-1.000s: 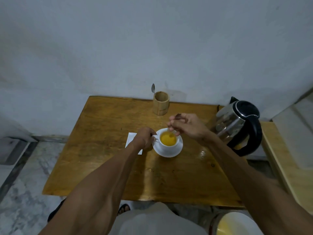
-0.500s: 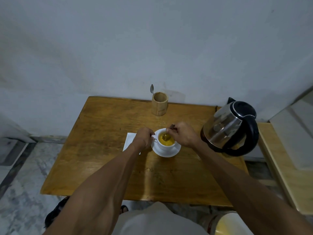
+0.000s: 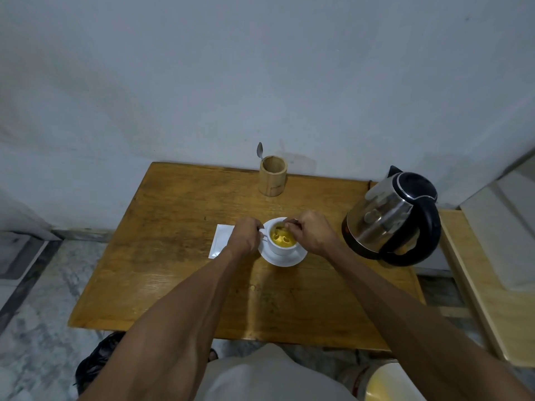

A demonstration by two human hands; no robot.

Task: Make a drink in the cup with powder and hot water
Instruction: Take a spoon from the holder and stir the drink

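One cup (image 3: 282,246), two spoons, one kettle (image 3: 391,218)

Both bare forearms extend forward, converging. Left hand (image 3: 245,236) curled, fingers closed in a grip. Right hand (image 3: 311,233) knuckles up, fingertips (image 3: 288,225) pinched together.

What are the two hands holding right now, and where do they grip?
The left hand pinches the handle of the white ceramic cup. The right hand grips the top of a small spoon's handle, its bowl down in the yellow drink.
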